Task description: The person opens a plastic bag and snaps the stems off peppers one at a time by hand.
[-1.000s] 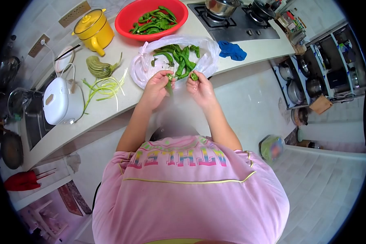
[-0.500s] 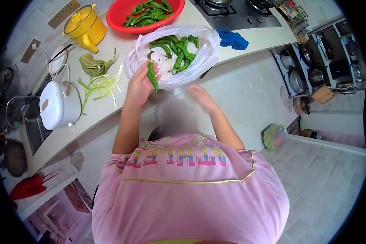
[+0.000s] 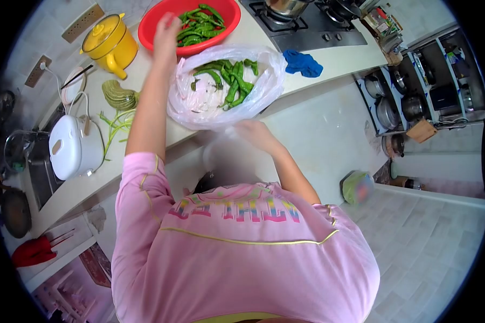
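Note:
My left hand (image 3: 167, 35) reaches over the left rim of a red basin (image 3: 232, 28) that holds many green peppers (image 3: 203, 26). Its fingers are blurred, and no pepper shows clearly in them. Closer to me lies a translucent plastic bag (image 3: 272, 81), spread open, with several green peppers (image 3: 238, 85) and pale bits inside. Just below the bag's near edge is my right hand (image 3: 255, 134), its fingers curled in; whatever they may hold is hidden in a blurred patch.
Left on the counter stand a yellow pot (image 3: 112, 46), a striped squash (image 3: 118, 95), pale green stalks (image 3: 116, 129) and a white cooker (image 3: 75, 142). A blue cloth (image 3: 303, 63) lies right of the bag, before the gas stove (image 3: 312, 35).
My left hand has moved up and away from the bag to the basin; the pepper it held is no longer clearly visible. My right hand has shifted slightly left and down, staying near the bag.

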A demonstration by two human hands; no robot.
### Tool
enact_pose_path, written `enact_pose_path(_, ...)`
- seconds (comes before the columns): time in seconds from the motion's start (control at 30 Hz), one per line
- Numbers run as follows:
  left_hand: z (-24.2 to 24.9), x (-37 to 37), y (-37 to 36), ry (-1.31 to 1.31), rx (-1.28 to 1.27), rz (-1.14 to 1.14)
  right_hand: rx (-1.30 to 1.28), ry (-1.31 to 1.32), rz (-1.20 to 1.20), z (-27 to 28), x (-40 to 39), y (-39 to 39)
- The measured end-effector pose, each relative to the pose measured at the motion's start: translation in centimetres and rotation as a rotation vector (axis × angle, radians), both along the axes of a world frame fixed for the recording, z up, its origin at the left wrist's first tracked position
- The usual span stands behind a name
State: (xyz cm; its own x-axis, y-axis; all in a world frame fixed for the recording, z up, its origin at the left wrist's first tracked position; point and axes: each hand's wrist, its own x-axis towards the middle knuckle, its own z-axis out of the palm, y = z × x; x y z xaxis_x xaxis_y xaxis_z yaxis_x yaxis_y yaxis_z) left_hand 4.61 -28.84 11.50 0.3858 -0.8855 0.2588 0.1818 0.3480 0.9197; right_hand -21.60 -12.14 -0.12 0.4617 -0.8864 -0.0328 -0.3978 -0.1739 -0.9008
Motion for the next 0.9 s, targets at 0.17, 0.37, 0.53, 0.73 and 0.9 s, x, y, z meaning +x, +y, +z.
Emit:
enact_pose_path(0.17,-7.3,-4.5,4.3,-1.151,0.194,-0.421,0.048,-0.052,-0.116,3.4,-0.2,-1.4)
enact_pose_path(0.37,-13.7,-4.3,2.3,-1.322,0.039,-0.155,0.117,-0.170,-0.130,4.5,0.5,-3.6)
enact_pose_path(0.53,-12.4,-3.8,2.5,-1.182,0.110,-0.167,0.177,-0.354,0.028,5.8,4.5,-5.2)
enact_pose_path(0.73,-5.2,-4.6,8.3,-0.071,0.441,-0.520,0.057,-0.612,-0.213,7.5,5.6,-6.7)
enact_pose_path(0.9,-3.7,-5.5,13.4,0.005,0.445,-0.543,0.047,-0.609,-0.188,8.9,6.3,-6.7)
